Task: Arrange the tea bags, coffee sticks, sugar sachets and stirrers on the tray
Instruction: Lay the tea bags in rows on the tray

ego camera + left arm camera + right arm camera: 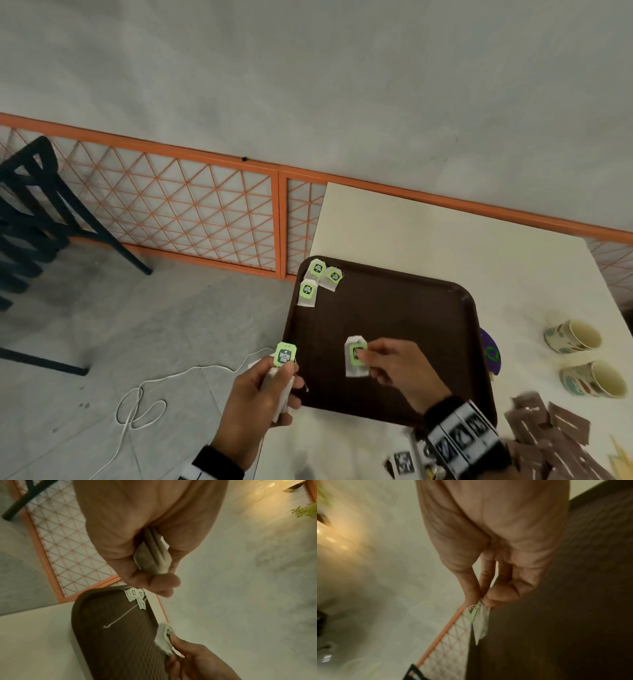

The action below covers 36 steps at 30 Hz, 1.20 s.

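Note:
A dark brown tray (394, 308) lies at the left end of the white table (445, 233). Three tea bags (317, 281) with green tags lie in its far left corner, also seen in the left wrist view as tea bags (137, 597). My right hand (370, 358) pinches one tea bag (355, 356) by its tag above the tray's middle; the same tea bag (480, 620) hangs from my fingertips (489, 597). My left hand (277, 380) grips a small stack of tea bags (282, 373) just off the tray's near left corner; the stack (152, 555) shows edge-on.
Two paper cups (582, 356) lie on their sides at the table's right. Brown sachets (548, 431) are heaped at the near right, with pale stirrers (621, 462) beside them. A purple packet (491, 353) sits by the tray's right rim. A white cable (144, 394) and dark chair (30, 212) are left.

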Motion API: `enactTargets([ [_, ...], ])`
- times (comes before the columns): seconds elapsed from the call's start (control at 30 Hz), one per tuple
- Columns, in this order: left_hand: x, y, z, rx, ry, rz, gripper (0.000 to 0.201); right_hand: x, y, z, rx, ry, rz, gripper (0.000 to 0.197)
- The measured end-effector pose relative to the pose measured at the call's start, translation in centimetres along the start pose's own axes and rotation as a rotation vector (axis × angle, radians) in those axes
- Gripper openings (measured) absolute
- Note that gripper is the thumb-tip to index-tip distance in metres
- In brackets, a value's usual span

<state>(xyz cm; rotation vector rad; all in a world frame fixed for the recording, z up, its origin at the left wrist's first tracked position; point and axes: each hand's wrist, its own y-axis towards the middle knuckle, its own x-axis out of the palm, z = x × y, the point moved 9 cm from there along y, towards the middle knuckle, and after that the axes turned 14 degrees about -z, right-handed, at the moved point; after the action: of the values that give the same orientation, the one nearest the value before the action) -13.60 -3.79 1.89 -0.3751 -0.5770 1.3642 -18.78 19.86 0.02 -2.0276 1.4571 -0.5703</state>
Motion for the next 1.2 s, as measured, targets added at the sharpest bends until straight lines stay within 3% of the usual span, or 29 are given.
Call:
enactTargets([
  [0.1,-1.2,0.5,-0.7,-0.053,0.007,0.036,0.017,-1.5,6.2,-0.3,0.019,0.147,0.090,0.019],
  [0.17,-1.6,0.7,-1.3,-0.089,0.027,0.027,0.018,-1.3,9.8,-1.1,0.013,0.212,0.096,0.012],
  [0.37,-1.7,0.7,-2.7,-0.188,-0.013,0.002,0.018,-0.6,15.0,-3.3,0.016,0.153,0.116,0.017],
  [0.67,-0.9,1.6,-2.1,-0.190,-0.031,-0.006,0.018,-1.9,16.1,-3.1,0.124,-0.130,0.300,0.021],
  [0.9,-0.2,1.5,-1.2,-0.131,-0.074,-0.024,0.020,-2.0,14.9,-3.2,0.073,-0.102,0.293,0.017],
  [0.97,0.0,1.4,-0.6,-0.099,-0.111,-0.022,0.020,-1.7,13.4,-4.3,0.030,-0.195,0.307,0.013],
  [1.03,0.2,1.4,-0.1,-0.070,-0.169,-0.023,0.019,-0.1,10.7,-5.9,-0.048,-0.274,0.218,0.010],
  [1.2,2.3,1.2,1.2,0.006,-0.244,-0.105,0.022,6.8,0.4,-7.9,-0.170,-0.192,-0.281,0.024],
])
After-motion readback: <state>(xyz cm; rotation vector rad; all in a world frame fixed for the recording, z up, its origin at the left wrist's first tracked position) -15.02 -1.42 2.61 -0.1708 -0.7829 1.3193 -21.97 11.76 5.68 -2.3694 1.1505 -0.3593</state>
